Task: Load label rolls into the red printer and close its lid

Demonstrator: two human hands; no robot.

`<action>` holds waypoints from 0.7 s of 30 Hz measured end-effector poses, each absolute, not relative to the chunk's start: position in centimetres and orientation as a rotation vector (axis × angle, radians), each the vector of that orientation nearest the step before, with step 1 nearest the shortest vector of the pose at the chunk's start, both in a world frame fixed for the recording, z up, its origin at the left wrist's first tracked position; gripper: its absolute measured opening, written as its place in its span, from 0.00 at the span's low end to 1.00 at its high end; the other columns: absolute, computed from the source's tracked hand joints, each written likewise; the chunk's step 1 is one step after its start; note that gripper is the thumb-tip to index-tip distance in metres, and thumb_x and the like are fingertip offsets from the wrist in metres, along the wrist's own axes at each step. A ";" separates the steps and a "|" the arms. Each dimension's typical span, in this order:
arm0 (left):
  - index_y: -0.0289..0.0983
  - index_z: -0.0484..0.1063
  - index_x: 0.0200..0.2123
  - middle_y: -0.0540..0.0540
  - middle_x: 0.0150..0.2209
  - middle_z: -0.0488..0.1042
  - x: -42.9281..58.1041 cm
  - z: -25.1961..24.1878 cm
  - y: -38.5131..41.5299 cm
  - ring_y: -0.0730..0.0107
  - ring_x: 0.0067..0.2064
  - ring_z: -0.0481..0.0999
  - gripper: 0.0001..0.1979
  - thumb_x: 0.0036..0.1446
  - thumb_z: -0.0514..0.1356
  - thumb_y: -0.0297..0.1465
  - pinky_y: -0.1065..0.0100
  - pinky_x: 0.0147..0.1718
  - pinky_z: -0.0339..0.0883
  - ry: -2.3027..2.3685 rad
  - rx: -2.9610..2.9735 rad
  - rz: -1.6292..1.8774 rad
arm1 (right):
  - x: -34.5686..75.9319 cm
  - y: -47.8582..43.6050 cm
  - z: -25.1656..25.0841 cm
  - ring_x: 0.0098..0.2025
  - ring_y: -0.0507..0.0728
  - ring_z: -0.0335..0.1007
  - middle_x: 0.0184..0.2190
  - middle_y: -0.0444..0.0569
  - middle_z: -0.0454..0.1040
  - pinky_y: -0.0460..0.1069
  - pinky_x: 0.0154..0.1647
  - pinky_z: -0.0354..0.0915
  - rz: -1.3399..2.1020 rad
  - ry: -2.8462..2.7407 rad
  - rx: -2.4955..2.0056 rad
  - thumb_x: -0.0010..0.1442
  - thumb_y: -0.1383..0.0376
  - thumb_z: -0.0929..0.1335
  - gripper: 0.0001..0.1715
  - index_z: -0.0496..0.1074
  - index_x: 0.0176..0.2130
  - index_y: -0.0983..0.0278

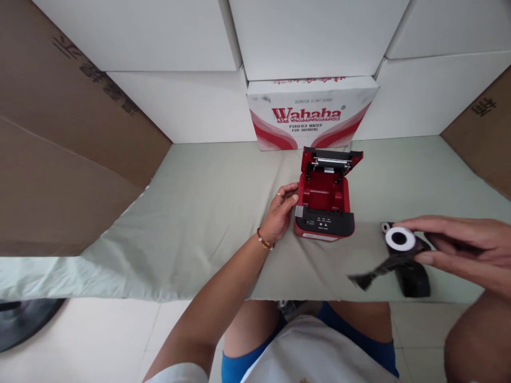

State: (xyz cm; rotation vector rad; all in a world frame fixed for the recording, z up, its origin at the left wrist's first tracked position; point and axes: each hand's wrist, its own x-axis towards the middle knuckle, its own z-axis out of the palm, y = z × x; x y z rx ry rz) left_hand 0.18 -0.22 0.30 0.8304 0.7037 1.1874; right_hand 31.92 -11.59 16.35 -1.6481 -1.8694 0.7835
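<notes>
The left hand (281, 215) is partly spread, thumb and fingers set against the left side of the red printer-like device (324, 230). The right hand (451, 242) pinches a white-faced roll (400, 247) between thumb and fingers; a dark strip (373, 275) trails leftward beside it. The device stands on the cloth-covered bench (223, 213), lid (333, 155) raised, its compartment facing up. A black object (415, 279) lies under the roll. Behind the device, the carton (313, 114) reads "Wahaha", "PURIFIED WATER FOR DRINKING". Panel lettering is too small to read.
</notes>
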 end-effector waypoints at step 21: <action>0.51 0.83 0.58 0.39 0.55 0.79 -0.4 2.0 -5.2 0.39 0.66 0.75 0.20 0.64 0.68 0.42 0.36 0.69 0.65 0.803 2.044 1.442 | 18.4 1.0 12.9 0.51 0.70 0.84 0.51 0.57 0.87 0.57 0.44 0.72 0.223 -2.496 -2.114 0.72 0.64 0.66 0.27 0.77 0.66 0.56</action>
